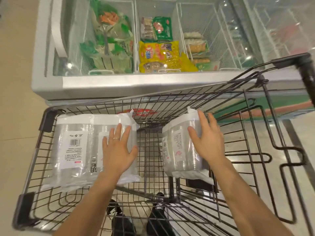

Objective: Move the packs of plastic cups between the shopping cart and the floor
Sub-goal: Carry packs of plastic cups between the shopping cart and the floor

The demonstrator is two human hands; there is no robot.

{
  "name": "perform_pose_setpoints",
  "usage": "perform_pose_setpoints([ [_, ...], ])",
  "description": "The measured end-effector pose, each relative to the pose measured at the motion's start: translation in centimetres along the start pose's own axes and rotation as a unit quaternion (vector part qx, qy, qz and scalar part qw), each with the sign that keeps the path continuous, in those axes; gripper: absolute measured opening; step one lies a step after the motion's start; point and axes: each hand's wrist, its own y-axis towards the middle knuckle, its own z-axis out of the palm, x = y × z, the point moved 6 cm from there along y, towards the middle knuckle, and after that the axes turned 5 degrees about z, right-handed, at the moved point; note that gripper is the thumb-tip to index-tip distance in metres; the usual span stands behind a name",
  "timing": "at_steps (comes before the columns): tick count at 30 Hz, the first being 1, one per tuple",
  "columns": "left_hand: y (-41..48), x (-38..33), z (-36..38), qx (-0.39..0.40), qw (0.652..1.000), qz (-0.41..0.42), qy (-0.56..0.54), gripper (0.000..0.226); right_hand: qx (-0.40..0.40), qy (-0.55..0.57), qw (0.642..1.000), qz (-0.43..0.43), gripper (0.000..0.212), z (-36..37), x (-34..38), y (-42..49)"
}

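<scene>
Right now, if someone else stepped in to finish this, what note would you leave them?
Left hand: open, flat on the left packs.
Right hand: open, spread over the right pack.
All lie in the cart; none shows on the floor.
Done: unclear, nothing is lifted.
Left: probably grip each and set it on the floor.

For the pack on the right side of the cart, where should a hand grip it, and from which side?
Probably across the pack's upper edge, coming from above and the right. It stands tilted on edge with its labelled face turned left, so a thumb on that face and fingers behind it can span it. The right hand lies there, open.
</scene>
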Motion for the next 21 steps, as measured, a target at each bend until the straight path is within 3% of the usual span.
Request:
perform_pose_setpoints([
  [6,-0.4,-2.7,-12.4,-0.084,0.996,0.012,0.013,0.079,-0.029,0.048,0.991,-0.123,0.065,-8.1,10.3,0.0],
  [11,-3.1,-2.3,-26.0,-0.187,0.978,0.012,0.095,0.071,-0.044,0.049,0.969,-0.236,0.069,-14.0,21.4,-1.5],
  [21,-19.5,4.1,-45.9,-0.333,0.914,-0.131,0.193,0.074,-0.082,0.035,0.897,-0.433,0.077,-23.3,41.7,-13.5],
])
